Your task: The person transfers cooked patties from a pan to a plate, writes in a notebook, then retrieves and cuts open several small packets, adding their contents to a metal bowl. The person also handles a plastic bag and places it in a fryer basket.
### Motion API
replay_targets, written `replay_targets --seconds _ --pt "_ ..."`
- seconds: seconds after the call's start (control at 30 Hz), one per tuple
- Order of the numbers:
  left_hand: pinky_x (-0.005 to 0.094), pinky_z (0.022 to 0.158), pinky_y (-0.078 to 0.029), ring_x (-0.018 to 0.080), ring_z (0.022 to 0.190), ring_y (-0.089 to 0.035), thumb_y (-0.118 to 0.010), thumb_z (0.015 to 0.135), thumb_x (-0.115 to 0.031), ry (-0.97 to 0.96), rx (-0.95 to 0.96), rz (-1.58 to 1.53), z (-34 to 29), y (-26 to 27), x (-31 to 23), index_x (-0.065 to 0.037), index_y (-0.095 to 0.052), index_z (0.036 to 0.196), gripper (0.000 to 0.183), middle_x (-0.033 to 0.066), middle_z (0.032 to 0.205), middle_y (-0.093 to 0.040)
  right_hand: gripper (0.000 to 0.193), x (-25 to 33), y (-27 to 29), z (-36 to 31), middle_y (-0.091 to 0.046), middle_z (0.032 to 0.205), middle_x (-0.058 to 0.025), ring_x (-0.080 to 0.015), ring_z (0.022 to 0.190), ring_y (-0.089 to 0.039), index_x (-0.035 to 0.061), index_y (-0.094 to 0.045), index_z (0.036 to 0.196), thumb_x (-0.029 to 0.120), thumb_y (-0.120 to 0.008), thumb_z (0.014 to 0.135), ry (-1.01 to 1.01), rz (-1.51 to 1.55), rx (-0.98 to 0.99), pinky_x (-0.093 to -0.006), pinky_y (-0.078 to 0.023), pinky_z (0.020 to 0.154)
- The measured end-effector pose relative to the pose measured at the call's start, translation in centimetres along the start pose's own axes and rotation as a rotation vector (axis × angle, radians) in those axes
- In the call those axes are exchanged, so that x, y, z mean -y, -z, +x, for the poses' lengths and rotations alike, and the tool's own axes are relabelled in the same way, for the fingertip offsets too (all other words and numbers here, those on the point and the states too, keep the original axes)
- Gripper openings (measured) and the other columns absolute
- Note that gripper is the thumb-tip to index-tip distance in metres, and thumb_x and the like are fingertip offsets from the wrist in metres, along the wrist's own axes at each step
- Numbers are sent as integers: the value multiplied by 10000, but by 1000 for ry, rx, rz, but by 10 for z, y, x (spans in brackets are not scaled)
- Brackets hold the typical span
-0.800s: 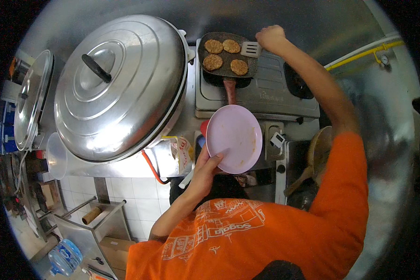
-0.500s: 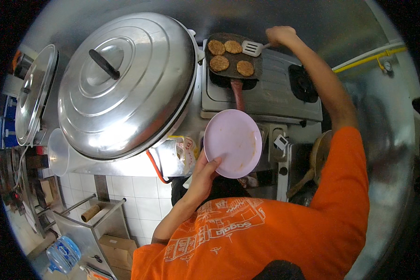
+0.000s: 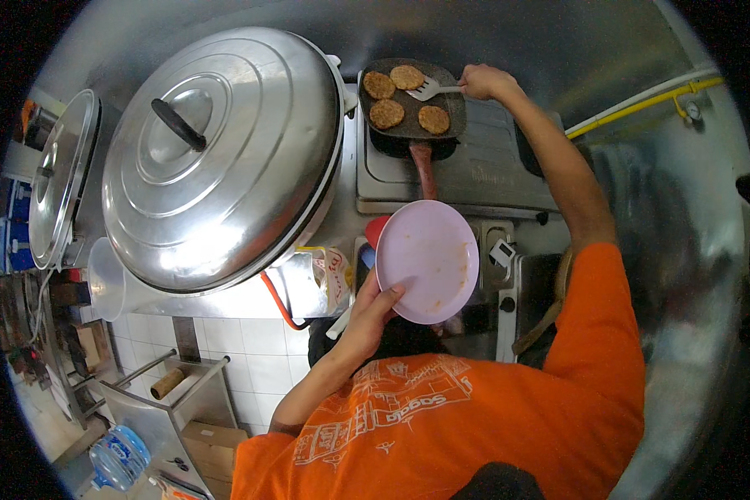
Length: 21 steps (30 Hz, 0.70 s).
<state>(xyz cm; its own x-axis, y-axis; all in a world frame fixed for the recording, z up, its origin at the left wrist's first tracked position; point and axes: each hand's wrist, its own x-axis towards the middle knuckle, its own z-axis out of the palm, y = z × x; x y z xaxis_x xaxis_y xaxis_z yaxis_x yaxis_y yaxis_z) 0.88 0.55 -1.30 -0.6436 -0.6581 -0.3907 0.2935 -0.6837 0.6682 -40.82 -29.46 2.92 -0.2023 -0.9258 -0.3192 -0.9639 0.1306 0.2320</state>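
My left hand (image 3: pixel 368 318) grips the near left rim of a pink plate (image 3: pixel 427 258), thumb on its face; brownish smears mark the plate. My right hand (image 3: pixel 485 83) is closed round the handle of a white slotted spatula (image 3: pixel 426 88). The spatula's blade meets the edge of the upper right browned patty (image 3: pixel 407 77); whether it is under it I cannot tell. Three more patties, the upper left (image 3: pixel 379 85), lower left (image 3: pixel 387 113) and lower right (image 3: pixel 433 119), lie in a dark speckled square pan (image 3: pixel 410 127). Its brown handle (image 3: pixel 422 171) points toward me.
The pan stands on a metal gas stove (image 3: pixel 500 179). A huge lidded metal pot (image 3: pixel 225 167) fills the left of the counter. A yellow gas pipe (image 3: pixel 633 108) runs along the right wall. Behind the plate are a crumpled packet (image 3: pixel 329 275) and a small white timer (image 3: pixel 502 252).
My right hand has brought the spatula left and slightly down, from the pan's right side up to the upper right patty. The plate has shifted slightly right in view.
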Motion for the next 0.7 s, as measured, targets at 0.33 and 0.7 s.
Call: replay_targets --seconds 0.33,0.7 --pt "498 1157 -424 264 1419 -476 -540 1060 -304 16 -106 -168 25 -7 -5 -175 -279 1617 629 95 1538 -463 330 -49 -15 -57 -776 1022 -137 -311 944 -733 197 -736 1307 318 -644 1014 130 94 -287 -450 -566 878" --pt "549 1184 -381 331 1466 -425 -525 1029 -613 -289 -120 -446 132 -37 11 -151 -268 1608 784 115 1607 -397 327 -34 111 -194 -728 1155 -96 -298 1060 -685 215 -735 1306 267 -672 990 169 -162 -106 -445 -541 946"
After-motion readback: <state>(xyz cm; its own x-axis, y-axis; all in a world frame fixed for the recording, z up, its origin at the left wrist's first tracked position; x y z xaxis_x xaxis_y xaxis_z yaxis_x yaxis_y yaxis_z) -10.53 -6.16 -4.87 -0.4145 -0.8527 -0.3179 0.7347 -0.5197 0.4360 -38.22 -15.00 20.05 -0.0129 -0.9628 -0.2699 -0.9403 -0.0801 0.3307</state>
